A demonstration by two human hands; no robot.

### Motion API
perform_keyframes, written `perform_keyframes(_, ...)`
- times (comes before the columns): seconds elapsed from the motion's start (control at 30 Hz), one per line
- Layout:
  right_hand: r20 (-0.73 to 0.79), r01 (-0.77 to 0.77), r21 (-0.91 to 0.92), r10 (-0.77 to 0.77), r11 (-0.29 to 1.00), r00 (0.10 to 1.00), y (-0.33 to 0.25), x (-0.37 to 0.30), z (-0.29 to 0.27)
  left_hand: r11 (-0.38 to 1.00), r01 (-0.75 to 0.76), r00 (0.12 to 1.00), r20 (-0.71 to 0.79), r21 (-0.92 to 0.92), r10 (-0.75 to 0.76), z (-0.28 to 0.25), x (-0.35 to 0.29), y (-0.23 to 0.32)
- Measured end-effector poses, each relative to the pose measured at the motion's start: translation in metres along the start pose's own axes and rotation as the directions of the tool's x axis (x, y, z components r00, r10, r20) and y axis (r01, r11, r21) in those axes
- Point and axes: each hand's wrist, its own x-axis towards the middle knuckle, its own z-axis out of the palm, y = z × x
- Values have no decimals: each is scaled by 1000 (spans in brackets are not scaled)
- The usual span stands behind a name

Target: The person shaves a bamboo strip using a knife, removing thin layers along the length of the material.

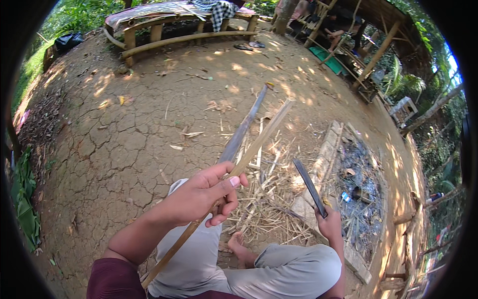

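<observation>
My left hand (201, 197) is closed on a long, pale bamboo strip (264, 134), thumb on top and the lower fingers partly loose. The strip slants from beside my left thigh up and away to the right. Low on the right, my right hand (329, 225) grips a long knife (307, 184) with a dark, straight blade pointing away and leftward; its handle is hidden in the fist. Blade and strip are apart. Beyond my left hand, a dark, greyish split bamboo length (244, 129) lies on the ground.
Bamboo shavings (269, 209) litter the soil around my bare foot (241, 249). On the right, planks (326, 154) border an ash bed (356, 174). A bamboo platform (189, 37) and sandals (249, 46) are at the back. People sit under a shelter (378, 55) at the far right.
</observation>
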Motion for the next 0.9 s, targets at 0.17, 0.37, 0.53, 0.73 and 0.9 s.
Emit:
perform_keyframes(0.17,-264,43,-27,-48,999,963,-37,14,-94,999,-53,993,104,2,52,34,38,-5)
perform_keyframes(0.37,-461,344,618,-29,707,887,-99,23,-91,986,67,985,165,-154,-41,84,74,14)
perform_keyframes(0.53,-635,673,298,-386,676,669,-129,26,-54,993,-36,999,33,116,33,114,95,-6)
perform_keyframes(0.73,-450,512,279,-361,812,817,-107,42,-11,853,-203,938,-156,481,310,105,121,-58)
perform_keyframes(0.9,-358,499,231,-404,835,842,-107,59,12,818,-77,908,-299,570,294,76,141,-88)
